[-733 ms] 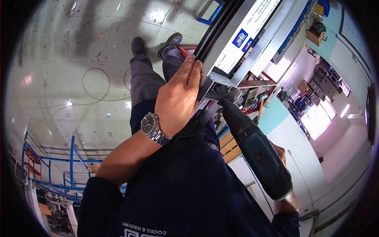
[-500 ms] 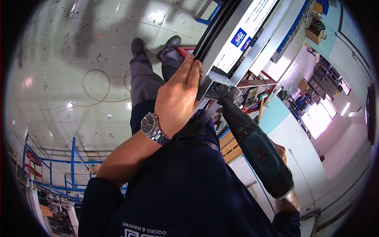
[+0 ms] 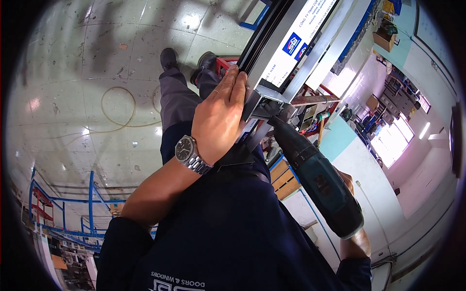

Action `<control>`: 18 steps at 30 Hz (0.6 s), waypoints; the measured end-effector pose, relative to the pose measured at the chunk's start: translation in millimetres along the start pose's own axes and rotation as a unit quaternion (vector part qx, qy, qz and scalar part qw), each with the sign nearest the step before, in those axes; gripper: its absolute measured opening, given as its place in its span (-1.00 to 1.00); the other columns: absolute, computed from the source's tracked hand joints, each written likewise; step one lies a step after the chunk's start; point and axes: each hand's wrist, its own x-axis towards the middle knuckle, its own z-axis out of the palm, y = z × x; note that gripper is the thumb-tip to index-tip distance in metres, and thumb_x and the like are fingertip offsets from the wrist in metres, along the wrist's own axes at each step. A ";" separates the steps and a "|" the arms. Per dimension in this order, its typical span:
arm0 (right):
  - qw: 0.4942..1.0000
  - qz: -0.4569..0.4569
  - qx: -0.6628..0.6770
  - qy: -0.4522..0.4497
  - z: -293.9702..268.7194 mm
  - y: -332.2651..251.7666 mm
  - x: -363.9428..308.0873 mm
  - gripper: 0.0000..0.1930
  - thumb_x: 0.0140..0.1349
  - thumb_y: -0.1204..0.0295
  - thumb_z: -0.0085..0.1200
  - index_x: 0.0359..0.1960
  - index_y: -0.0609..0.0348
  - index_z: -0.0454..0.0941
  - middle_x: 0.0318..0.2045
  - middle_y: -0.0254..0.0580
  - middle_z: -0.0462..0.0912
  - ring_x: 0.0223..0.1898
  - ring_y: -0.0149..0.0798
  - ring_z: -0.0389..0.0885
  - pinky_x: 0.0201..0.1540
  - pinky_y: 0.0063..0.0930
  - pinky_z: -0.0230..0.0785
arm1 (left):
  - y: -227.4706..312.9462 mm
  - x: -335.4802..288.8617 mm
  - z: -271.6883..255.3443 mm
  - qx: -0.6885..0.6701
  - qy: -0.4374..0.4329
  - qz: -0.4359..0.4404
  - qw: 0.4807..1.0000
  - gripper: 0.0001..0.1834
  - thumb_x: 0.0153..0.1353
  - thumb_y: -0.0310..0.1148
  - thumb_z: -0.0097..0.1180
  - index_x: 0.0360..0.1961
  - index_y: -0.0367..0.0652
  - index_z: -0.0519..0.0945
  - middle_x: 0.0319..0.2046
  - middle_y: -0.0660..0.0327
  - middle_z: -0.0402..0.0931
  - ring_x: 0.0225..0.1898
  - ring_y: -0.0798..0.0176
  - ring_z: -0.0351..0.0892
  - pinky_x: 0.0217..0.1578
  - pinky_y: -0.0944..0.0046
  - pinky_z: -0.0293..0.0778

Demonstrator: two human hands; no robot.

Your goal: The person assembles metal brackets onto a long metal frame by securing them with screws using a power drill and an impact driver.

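My left hand [image 3: 218, 121] lies flat along the side of a long metal profile [image 3: 263, 63] with black edging and white protective film. Its fingers are stretched out and close together, not wrapped around anything. My right hand [image 3: 347, 180] grips a dark teal and black power drill [image 3: 318, 177], which hides most of that hand. The drill's nose points up and left at the open end [image 3: 266, 103] of the profile, where a small dark fitting shows. Whether the bit touches it, I cannot tell.
Red supports [image 3: 315, 100] stand under the profile. A cluttered bench of tools lies to the right, by a white and teal wall [image 3: 349, 160]. Blue metal racks [image 3: 91, 213] stand at the lower left. A thin hose [image 3: 119, 127] loops across the tiled floor near my feet.
The drill's nose has shifted slightly upward at the profile end, and its body a little to the right. One of my feet has moved slightly back. My left hand stays on the profile.
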 end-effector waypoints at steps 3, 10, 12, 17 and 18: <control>0.999 -0.038 -0.025 0.001 2.0 7.9 0.5 -0.62 0.08 0.32 0.35 -0.12 0.35 0.67 -0.36 -0.05 0.65 -0.39 -0.19 0.71 -0.36 -0.38 0.54 | 0.7 -1.1 -1.5 -0.004 0.001 -0.006 1.000 -0.06 -0.17 -0.46 0.49 0.32 -0.38 0.35 0.32 -0.19 0.31 0.24 -0.12 0.47 0.19 0.11 0.49; 0.997 -0.072 -0.024 -0.003 0.4 12.1 2.9 -0.60 0.07 0.37 0.27 -0.08 0.38 0.62 -0.38 -0.05 0.62 -0.41 -0.16 0.69 -0.35 -0.36 0.50 | 0.1 -2.5 0.5 -0.002 0.001 -0.012 1.000 -0.05 -0.17 -0.45 0.50 0.32 -0.38 0.34 0.35 -0.17 0.28 0.24 -0.12 0.47 0.19 0.10 0.49; 0.995 -0.099 -0.027 -0.008 1.1 12.3 4.2 -0.60 0.07 0.40 0.25 -0.07 0.38 0.61 -0.38 -0.05 0.61 -0.42 -0.15 0.68 -0.35 -0.34 0.49 | 0.6 -3.2 0.1 -0.001 0.000 -0.013 1.000 -0.05 -0.16 -0.44 0.49 0.32 -0.39 0.34 0.35 -0.16 0.28 0.23 -0.13 0.48 0.18 0.10 0.49; 0.994 -0.105 -0.034 0.006 0.9 6.1 6.5 -0.61 0.02 0.49 0.20 -0.07 0.38 0.58 -0.42 -0.03 0.58 -0.43 -0.09 0.66 -0.32 -0.28 0.48 | 2.7 -2.8 -1.8 0.023 0.000 0.010 1.000 -0.12 -0.11 -0.41 0.49 0.27 -0.43 0.36 0.26 -0.24 0.37 0.18 -0.14 0.53 0.12 0.09 0.54; 0.995 -0.092 -0.040 0.001 1.3 7.1 6.4 -0.61 0.02 0.48 0.19 -0.07 0.38 0.58 -0.43 -0.03 0.58 -0.44 -0.09 0.65 -0.32 -0.28 0.48 | 2.5 -2.8 -1.5 0.022 0.000 0.010 1.000 -0.12 -0.12 -0.40 0.49 0.26 -0.44 0.38 0.26 -0.25 0.37 0.16 -0.15 0.55 0.11 0.08 0.54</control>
